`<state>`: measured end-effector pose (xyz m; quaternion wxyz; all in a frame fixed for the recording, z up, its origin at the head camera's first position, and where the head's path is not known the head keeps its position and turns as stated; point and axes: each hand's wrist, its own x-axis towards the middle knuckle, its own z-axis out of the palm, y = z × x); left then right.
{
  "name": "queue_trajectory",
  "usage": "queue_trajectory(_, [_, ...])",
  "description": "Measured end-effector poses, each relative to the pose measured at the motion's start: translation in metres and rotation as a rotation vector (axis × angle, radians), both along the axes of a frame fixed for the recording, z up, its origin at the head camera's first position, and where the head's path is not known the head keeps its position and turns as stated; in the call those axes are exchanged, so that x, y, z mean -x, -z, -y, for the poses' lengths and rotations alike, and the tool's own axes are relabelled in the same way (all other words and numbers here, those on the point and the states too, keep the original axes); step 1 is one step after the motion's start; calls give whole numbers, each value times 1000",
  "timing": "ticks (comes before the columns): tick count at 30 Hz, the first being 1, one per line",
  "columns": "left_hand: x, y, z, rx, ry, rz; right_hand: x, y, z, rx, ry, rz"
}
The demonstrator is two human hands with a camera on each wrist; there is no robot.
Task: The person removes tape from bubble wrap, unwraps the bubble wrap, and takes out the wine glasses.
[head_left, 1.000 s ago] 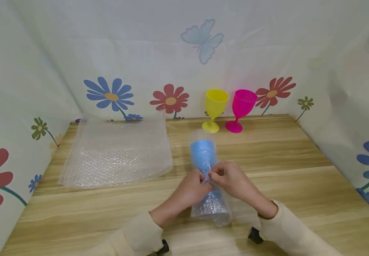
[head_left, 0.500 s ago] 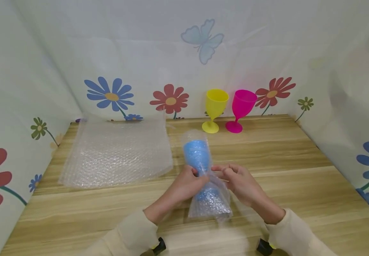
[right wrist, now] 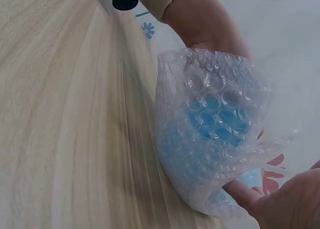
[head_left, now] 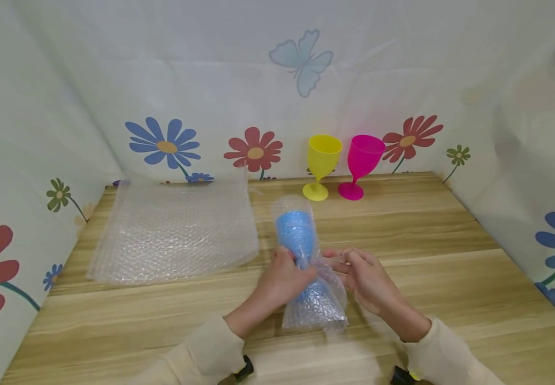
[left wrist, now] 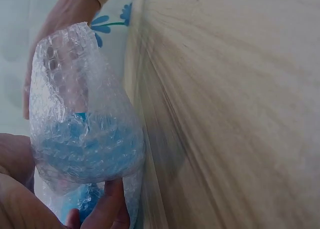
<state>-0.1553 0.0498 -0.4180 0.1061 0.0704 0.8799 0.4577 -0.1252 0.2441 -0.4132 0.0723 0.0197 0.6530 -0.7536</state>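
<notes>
A blue goblet (head_left: 296, 230) lies inside clear bubble wrap (head_left: 314, 315), its bowl toward the back of the table. My left hand (head_left: 279, 280) grips the bundle around its narrow middle, thumb on top. To the right of the bundle, my right hand (head_left: 366, 280) pinches at the loose side of the wrap. The right wrist view shows one finger (right wrist: 242, 194) of this hand against the wrap near a flap that sticks out. From the left wrist, the wrap's front end (left wrist: 70, 59) looks loose beyond the goblet's blue base (left wrist: 90, 144).
A stack of flat bubble wrap sheets (head_left: 176, 230) lies at the left of the wooden table (head_left: 426, 289). Upright at the back stand a yellow goblet (head_left: 322, 160) and a magenta goblet (head_left: 364, 158). Flower-patterned cloth (head_left: 200, 85) surrounds the table.
The bundle has shifted slightly left at its bowl end. My right hand has moved from the middle of the bundle to its right side, drawing wrap outward. My left hand keeps its grip.
</notes>
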Motion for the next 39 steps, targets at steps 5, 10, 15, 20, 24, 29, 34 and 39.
queue_trajectory(5, [1,2,1,40,28,-18,-4,1,-5,72,18,-45])
queue_trajectory(10, [3,2,3,55,52,-14,-13,-2,-18,136,30,-104])
queue_trajectory(15, [4,1,6,52,46,10,-20,-1,-35,206,27,-139])
queue_trajectory(20, [6,0,6,73,45,34,-22,4,-47,207,21,-133])
queue_trajectory(24, [6,-1,7,87,61,52,-21,5,-51,135,93,-59])
queue_trajectory(29, [6,-2,8,95,75,53,-15,2,-57,7,113,71])
queue_trajectory(34, [6,-4,8,94,80,49,-7,-2,-61,16,100,116])
queue_trajectory(39, [6,-5,7,97,84,51,2,-5,-55,8,58,18])
